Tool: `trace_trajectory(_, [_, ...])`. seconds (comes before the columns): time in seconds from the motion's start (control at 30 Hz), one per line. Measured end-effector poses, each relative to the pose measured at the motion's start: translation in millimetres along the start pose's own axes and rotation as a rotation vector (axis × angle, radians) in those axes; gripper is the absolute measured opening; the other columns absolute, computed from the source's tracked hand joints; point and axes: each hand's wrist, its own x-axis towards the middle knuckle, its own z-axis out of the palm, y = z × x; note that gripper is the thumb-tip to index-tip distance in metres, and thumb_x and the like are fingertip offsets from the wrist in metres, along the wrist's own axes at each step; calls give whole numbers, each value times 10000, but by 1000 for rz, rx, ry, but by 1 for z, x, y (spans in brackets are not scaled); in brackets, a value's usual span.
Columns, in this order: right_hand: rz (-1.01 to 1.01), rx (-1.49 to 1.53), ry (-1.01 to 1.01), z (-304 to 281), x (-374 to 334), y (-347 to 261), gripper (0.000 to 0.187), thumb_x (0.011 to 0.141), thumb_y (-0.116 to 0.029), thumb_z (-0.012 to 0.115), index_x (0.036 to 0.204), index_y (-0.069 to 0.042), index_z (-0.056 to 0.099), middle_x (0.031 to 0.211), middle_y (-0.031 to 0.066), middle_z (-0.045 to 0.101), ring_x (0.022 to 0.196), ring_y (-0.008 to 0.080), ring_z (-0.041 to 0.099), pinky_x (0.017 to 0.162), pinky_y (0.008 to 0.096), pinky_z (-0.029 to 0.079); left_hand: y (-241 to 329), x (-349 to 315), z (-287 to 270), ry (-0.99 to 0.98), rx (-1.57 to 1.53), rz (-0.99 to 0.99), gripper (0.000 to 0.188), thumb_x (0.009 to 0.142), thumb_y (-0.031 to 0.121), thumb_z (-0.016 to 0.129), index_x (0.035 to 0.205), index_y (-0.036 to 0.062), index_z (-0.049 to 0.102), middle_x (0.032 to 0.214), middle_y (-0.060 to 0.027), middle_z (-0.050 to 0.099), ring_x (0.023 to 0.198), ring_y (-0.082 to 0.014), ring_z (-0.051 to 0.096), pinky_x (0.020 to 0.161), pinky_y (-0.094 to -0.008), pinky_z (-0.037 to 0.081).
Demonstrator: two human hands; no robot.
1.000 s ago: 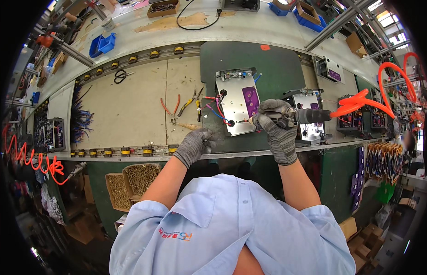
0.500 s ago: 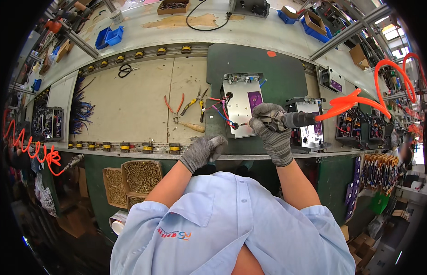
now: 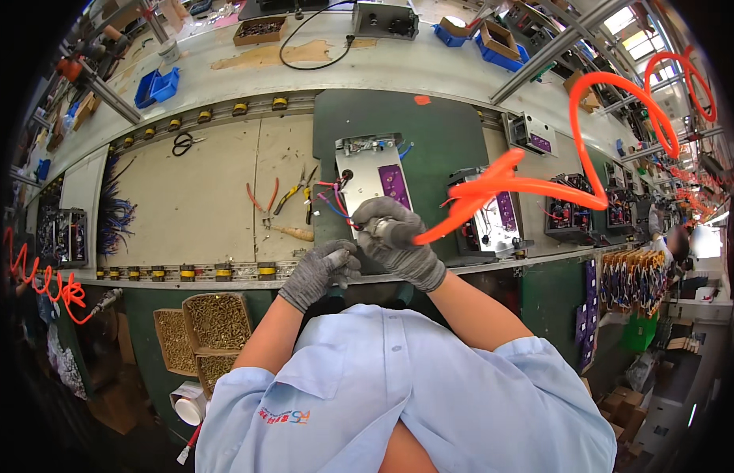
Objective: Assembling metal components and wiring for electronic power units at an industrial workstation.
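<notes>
The right hand [image 3: 398, 246], in a grey glove, is wrapped around a hose-fed tool [image 3: 403, 235] and hides most of it; its tip and whatever it meets cannot be made out. That hand covers the near end of a silver metal unit [image 3: 365, 180], which sits on a green board [image 3: 442, 130]. Taking the unit as the dial's center, the left hand [image 3: 320, 274] is at 7 o'clock by the bench edge, fingers curled (whether they pinch anything, I cannot tell). Toward both sides, the dark rim cuts things off.

An orange hose [image 3: 532, 188] runs from the tool toward 3 o'clock, passing in front of a second unit [image 3: 493, 229] and partly masking it. At 9 o'clock lie red-handled pliers [image 3: 274, 197] and yellow-handled pliers [image 3: 286, 199]; a wooden-handled tool [image 3: 292, 232] is at 8, and black scissors [image 3: 183, 144] lie farther out, between 9 and 10.

Between 7 and 8 o'clock, open boxes [image 3: 195, 351] hold many small brass-colored pieces, the nearest box partly behind the left sleeve. Blue bins [image 3: 157, 88] stand at 10 (contents unclear), and a brown carton [image 3: 259, 31] of small dark parts is at 11.
</notes>
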Motion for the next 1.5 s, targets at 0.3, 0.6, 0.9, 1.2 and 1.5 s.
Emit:
trace_trajectory(0.3, [97, 445, 173, -91, -11, -46, 291, 852, 4, 700, 1139, -4, 657, 990, 22, 694, 822, 96, 636, 732, 234, 556, -22, 14, 87, 43, 50, 74, 335, 1002, 217, 647, 1217, -39, 626, 880, -79, 654, 702, -146, 627, 580, -269, 505])
trace_trajectory(0.6, [64, 848, 457, -223, -102, -82, 366, 800, 47, 746, 1137, -39, 632, 1074, 150, 682, 937, 234, 700, 848, 392, 617, -53, 68, 177, 40, -329, -39, 370, 978, 442, 685, 1054, 89, 606, 750, 7, 567, 586, -124, 557, 478, -251, 431])
trace_trajectory(0.9, [-14, 946, 432, -281, -140, -76, 318, 810, 55, 719, 1113, -8, 646, 1049, 149, 687, 895, 223, 703, 822, 387, 612, -74, 79, 253, -65, -497, 8, 317, 1026, 426, 612, 998, 110, 627, 664, 64, 492, 508, -83, 457, 409, -216, 388])
trace_trajectory(1.2, [24, 648, 470, -309, -160, -81, 264, 807, 39, 746, 1045, -3, 640, 1009, 141, 684, 887, 206, 701, 802, 374, 618, -80, 103, 300, 172, -271, 21, 327, 1027, 443, 612, 985, 123, 563, 671, 40, 466, 469, -95, 415, 397, -245, 335])
trace_trajectory(1.5, [-56, 689, 483, -336, -174, -65, 409, 809, 25, 758, 1180, -40, 598, 1118, 175, 677, 1057, 277, 682, 893, 425, 606, -84, 136, 326, 54, -292, -59, 364, 1026, 480, 598, 919, 137, 543, 639, 49, 433, 450, -91, 379, 397, -253, 312])
